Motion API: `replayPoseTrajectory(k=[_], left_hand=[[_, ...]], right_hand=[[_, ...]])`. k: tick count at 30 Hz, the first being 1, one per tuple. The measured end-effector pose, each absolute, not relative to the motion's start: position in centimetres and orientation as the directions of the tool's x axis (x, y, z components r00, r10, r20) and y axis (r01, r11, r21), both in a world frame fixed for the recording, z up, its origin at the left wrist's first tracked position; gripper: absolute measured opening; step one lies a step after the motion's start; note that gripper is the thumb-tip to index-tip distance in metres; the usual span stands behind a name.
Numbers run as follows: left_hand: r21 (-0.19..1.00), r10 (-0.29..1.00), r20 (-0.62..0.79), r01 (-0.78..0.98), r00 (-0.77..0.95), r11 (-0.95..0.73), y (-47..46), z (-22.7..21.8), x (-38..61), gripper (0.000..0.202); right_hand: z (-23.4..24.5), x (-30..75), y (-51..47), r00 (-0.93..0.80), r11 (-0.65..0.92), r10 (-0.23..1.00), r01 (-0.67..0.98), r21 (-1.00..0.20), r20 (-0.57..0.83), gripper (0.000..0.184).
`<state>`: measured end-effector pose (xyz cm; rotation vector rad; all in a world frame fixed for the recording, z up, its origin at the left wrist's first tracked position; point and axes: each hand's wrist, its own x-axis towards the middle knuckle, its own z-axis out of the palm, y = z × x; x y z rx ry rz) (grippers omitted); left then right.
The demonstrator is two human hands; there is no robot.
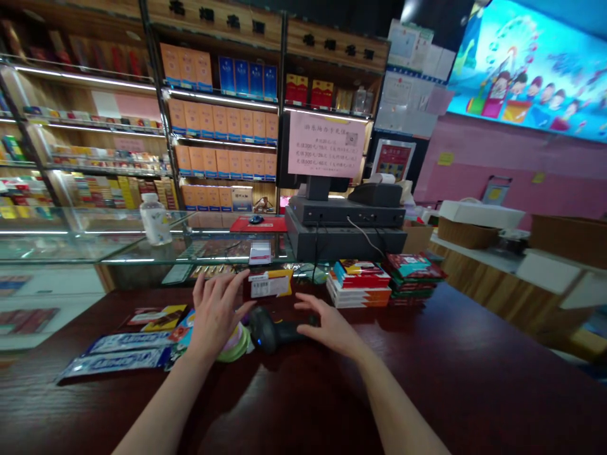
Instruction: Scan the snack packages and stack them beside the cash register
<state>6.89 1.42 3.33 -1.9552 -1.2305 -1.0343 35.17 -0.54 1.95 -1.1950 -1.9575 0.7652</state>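
Note:
My left hand hangs open over the dark red counter, its fingers spread and its fingertips close to a red and yellow packet with a white barcode label. A black handheld barcode scanner lies on its side between my hands. My right hand is open, with its fingers just past the scanner's handle end; I cannot tell whether they touch it. Two long blue and white wrapped bars and a pastel round packet lie below my left hand.
Stacked red boxes and green-red boxes stand on the counter, right of the scanner. Behind them are a black cash register and a glass display case holding a plastic bottle. Stocked shelves rise behind.

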Motion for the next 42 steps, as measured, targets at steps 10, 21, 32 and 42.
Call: replayPoseTrajectory(k=[10,21,32,42], left_hand=[[-0.013,0.5,0.849,0.953,0.17,-0.302,1.7,3.4,5.1,0.059],[-0.005,0.529,0.837,0.968,0.142,-0.251,2.0,3.0,4.3,0.058],[0.007,0.542,0.827,0.962,0.148,-0.274,2.3,2.3,4.2,0.06],[0.012,0.552,0.822,0.966,0.138,-0.259,2.0,2.6,4.6,0.062]], right_hand=[[0.3,33.5,-0.8,-0.528,0.587,0.808,0.691,-0.421,0.26,0.069],[0.6,33.1,-1.3,-0.531,0.598,0.801,0.706,-0.38,0.275,0.071],[2.1,34.4,-1.2,-0.409,0.605,0.795,0.586,-0.539,0.447,0.078],[2.7,34.2,-1.6,-0.387,0.575,0.817,0.511,-0.639,0.427,0.078]])
